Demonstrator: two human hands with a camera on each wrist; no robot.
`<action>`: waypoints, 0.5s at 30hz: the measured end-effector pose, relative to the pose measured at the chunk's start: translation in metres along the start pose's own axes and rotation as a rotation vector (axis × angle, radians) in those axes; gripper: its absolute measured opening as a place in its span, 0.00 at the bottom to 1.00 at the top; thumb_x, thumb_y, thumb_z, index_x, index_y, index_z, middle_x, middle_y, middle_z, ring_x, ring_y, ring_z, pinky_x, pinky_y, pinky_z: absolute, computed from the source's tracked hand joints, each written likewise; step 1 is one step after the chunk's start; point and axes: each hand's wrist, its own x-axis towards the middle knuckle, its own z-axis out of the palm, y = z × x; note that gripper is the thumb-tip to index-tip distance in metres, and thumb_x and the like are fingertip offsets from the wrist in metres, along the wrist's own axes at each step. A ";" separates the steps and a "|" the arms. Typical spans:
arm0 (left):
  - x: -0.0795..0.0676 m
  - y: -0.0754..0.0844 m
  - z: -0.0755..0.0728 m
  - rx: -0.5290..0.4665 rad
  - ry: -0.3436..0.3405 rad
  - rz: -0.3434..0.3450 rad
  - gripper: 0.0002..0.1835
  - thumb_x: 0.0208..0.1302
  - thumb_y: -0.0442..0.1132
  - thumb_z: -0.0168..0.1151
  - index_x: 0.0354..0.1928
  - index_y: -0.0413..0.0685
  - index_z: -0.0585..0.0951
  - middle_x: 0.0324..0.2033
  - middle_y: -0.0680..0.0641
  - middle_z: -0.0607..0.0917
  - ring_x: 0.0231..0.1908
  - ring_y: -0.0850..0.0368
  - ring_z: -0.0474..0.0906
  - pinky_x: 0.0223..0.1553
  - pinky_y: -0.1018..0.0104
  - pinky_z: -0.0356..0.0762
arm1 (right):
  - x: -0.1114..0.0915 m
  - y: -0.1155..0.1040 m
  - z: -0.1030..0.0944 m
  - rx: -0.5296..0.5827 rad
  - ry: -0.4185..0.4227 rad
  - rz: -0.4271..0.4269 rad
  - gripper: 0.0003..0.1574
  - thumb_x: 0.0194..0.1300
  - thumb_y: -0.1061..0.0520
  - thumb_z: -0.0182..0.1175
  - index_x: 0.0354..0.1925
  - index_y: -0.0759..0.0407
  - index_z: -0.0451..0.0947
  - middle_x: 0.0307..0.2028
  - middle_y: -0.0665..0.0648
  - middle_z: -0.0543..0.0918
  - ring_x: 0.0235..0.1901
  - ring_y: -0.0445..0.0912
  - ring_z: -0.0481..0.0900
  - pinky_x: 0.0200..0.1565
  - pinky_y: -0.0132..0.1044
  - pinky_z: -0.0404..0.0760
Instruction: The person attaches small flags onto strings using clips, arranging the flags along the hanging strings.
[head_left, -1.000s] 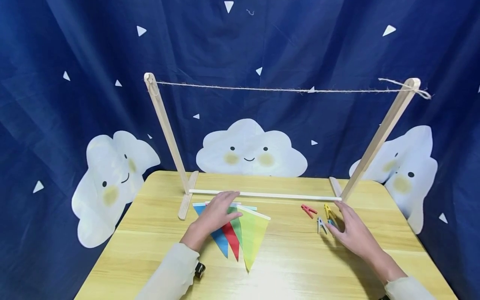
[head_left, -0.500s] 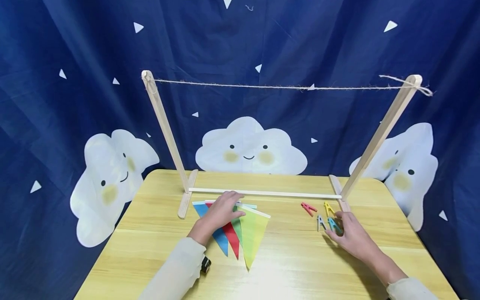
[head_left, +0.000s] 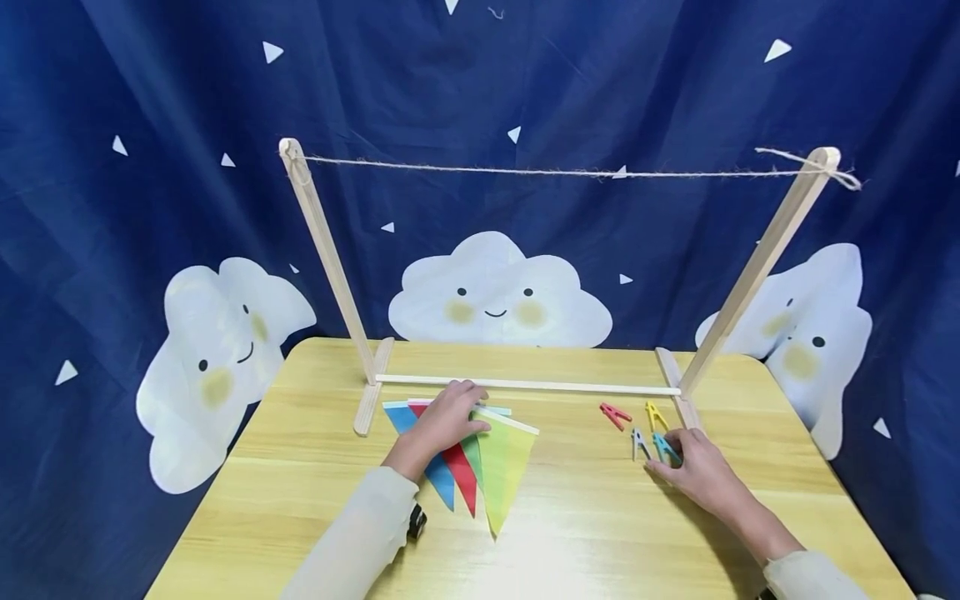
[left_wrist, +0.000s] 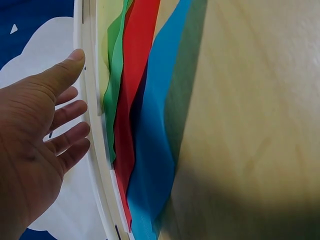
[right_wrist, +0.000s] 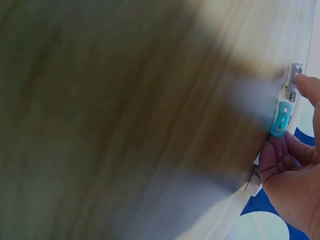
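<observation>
Triangular pennants lie overlapping on the table: a blue pennant, a red pennant, a green pennant and a yellow-green pennant. Above their white top edges is my left hand; the left wrist view shows its fingers loosely extended and holding nothing. At the right, my right hand is beside a teal clothespin, its thumb spread from the bent fingers. Whether the fingers touch that clothespin is unclear. Close by lie a grey clothespin, a yellow clothespin and a red clothespin.
A wooden frame stands behind the hands, with a left post, a right post and a white rod low between them. Twine stretches across the post tops. Behind the table hangs a blue curtain with cloud prints.
My right hand has drawn back slightly toward me, and its fingers have bent, uncovering the teal clothespin. The left hand has shifted slightly right over the pennants. The head view has tilted slightly.
</observation>
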 end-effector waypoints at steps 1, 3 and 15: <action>0.001 0.000 0.000 0.003 0.000 -0.003 0.26 0.61 0.48 0.77 0.56 0.43 0.82 0.52 0.44 0.84 0.51 0.47 0.77 0.58 0.54 0.78 | 0.000 0.000 0.000 0.002 -0.001 0.002 0.36 0.54 0.46 0.80 0.47 0.71 0.77 0.37 0.62 0.80 0.34 0.48 0.76 0.36 0.44 0.78; 0.002 -0.001 0.001 0.005 -0.002 -0.004 0.26 0.61 0.48 0.77 0.56 0.42 0.82 0.52 0.44 0.84 0.51 0.47 0.76 0.58 0.54 0.78 | 0.001 -0.001 -0.001 0.001 -0.002 0.015 0.35 0.55 0.47 0.80 0.47 0.70 0.77 0.37 0.61 0.79 0.33 0.48 0.74 0.35 0.43 0.76; 0.003 -0.002 0.009 0.021 -0.025 -0.015 0.22 0.63 0.45 0.75 0.54 0.39 0.84 0.56 0.41 0.83 0.59 0.43 0.75 0.66 0.51 0.73 | -0.006 0.001 -0.005 -0.030 -0.013 0.055 0.28 0.57 0.52 0.77 0.42 0.71 0.77 0.35 0.63 0.78 0.33 0.50 0.75 0.35 0.46 0.77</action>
